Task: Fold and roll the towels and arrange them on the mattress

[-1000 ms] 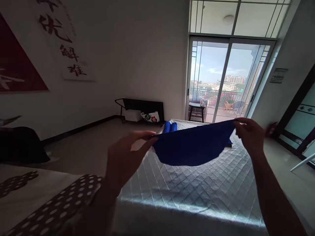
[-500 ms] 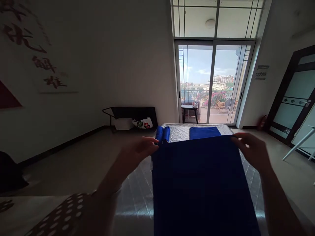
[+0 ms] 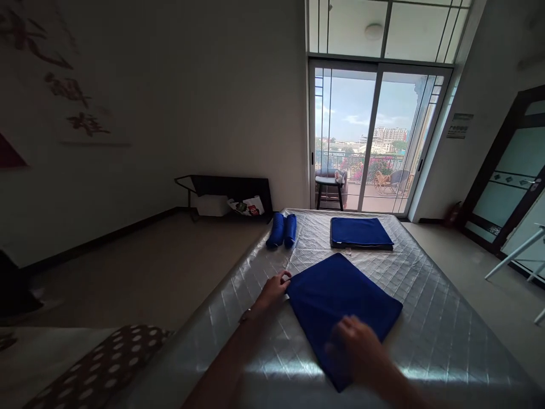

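Observation:
A dark blue folded cloth [image 3: 336, 295] lies turned like a diamond on the quilted silver-grey cover [image 3: 238, 341] in front of me. At its left corner, my left hand [image 3: 275, 287] has its fingers closed on the edge. My right hand [image 3: 355, 343] is over the near right part of the cloth, smeared by motion. Its fingers do not show clearly, and whether it touches the fabric I cannot tell.
Farther back on the cover are two blue rolls [image 3: 283, 230] at the left and a flat blue folded stack [image 3: 361, 233] at the right. A brown polka-dot fabric [image 3: 110, 363] lies at the lower left. A black rack [image 3: 232, 184] stands against the wall.
The cloth was held up by both hands and now lies flat on the cover. My left hand has come down with its corner; my right hand has let go of the upper right corner and moved nearer.

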{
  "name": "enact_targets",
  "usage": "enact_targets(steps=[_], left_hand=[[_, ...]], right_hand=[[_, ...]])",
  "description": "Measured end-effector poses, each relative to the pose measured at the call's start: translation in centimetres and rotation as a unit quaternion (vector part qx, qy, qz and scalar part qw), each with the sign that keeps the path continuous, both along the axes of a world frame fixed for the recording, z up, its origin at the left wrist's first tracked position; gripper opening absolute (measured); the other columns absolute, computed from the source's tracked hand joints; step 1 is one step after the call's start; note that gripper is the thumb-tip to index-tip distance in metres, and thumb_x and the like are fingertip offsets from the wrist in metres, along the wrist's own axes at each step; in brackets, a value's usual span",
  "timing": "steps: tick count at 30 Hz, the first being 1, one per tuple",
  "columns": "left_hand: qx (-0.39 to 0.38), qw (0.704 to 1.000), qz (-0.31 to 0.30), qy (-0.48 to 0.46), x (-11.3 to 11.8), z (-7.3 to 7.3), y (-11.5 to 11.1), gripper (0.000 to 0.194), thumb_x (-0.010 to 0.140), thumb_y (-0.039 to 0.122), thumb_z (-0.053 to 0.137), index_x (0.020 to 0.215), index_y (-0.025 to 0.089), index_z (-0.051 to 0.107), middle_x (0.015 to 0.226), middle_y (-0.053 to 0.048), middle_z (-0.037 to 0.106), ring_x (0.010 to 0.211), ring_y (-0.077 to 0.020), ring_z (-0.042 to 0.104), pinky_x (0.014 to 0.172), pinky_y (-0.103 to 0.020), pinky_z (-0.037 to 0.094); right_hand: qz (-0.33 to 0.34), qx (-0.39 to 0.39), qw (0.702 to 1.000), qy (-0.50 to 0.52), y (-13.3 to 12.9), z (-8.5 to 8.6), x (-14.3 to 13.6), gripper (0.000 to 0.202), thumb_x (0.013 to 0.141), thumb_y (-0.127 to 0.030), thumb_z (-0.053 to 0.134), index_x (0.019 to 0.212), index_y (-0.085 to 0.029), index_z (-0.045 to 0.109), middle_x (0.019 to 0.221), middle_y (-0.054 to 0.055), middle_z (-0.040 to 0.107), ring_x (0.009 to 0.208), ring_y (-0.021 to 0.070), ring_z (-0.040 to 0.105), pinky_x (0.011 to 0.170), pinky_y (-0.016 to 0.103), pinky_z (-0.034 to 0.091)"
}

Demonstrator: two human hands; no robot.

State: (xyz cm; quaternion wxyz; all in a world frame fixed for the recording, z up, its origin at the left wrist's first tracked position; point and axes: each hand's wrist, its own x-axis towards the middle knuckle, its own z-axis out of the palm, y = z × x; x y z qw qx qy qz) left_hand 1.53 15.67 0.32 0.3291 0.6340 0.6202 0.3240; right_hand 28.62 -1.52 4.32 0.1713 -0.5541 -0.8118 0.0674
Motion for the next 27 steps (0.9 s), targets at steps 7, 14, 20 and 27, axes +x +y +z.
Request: enact_targets(steps=[7, 14, 20, 27], left_hand=[[-0.01, 0.997, -0.033, -0.068, -2.5, -0.6, -0.6, 0.038, 0.073, 0.052, 0.061, 0.092, 0.019, 0.066, 0.066, 0.001, 0.066, 0.063, -0.018, 0.063, 0.059, -0.026, 0.045], [-0.067, 0.973, -0.034, -0.219, -5.1, 3.2, -6.5, 0.067, 0.05, 0.064, 0.082, 0.095, 0.015, 0.076, 0.097, -0.01, 0.078, 0.091, -0.0274, 0.072, 0.085, -0.038, 0.057], [0.009, 0.98, -0.01, -0.2, -5.2, 10.1, -13.8, 0.062, 0.063, 0.059, 0.082, 0.109, 0.019, 0.076, 0.105, -0.009, 0.079, 0.102, -0.0291, 0.073, 0.095, -0.04, 0.056], [0.132, 0.986, 0.004, -0.098, -3.8, 16.9, -15.9, 0.048, 0.062, 0.06, 0.081, 0.092, 0.021, 0.079, 0.083, -0.005, 0.079, 0.079, -0.0257, 0.075, 0.074, -0.033, 0.058]], right_hand=[[0.068, 0.15, 0.986, 0.02, -6.1, -8.9, 0.2, 0.037, 0.071, -0.008, 0.084, 0.101, -0.022, 0.068, 0.09, 0.0, 0.072, 0.081, 0.0196, 0.068, 0.068, 0.027, 0.058], [0.04, 0.273, 0.961, -0.024, -6.4, -1.1, 5.6, 0.042, 0.091, 0.004, 0.043, 0.115, -0.02, 0.067, 0.101, 0.007, 0.074, 0.085, 0.0179, 0.072, 0.071, 0.026, 0.06], [0.034, 0.311, 0.95, 0.016, -7.2, 7.4, 10.8, 0.039, 0.102, -0.015, 0.037, 0.128, -0.027, 0.064, 0.106, 0.006, 0.073, 0.083, 0.0141, 0.074, 0.068, 0.021, 0.061], [0.067, 0.308, 0.948, 0.043, -5.7, 15.5, 14.1, 0.031, 0.104, -0.031, 0.046, 0.125, -0.028, 0.069, 0.104, 0.005, 0.075, 0.082, 0.0151, 0.074, 0.067, 0.022, 0.06]])
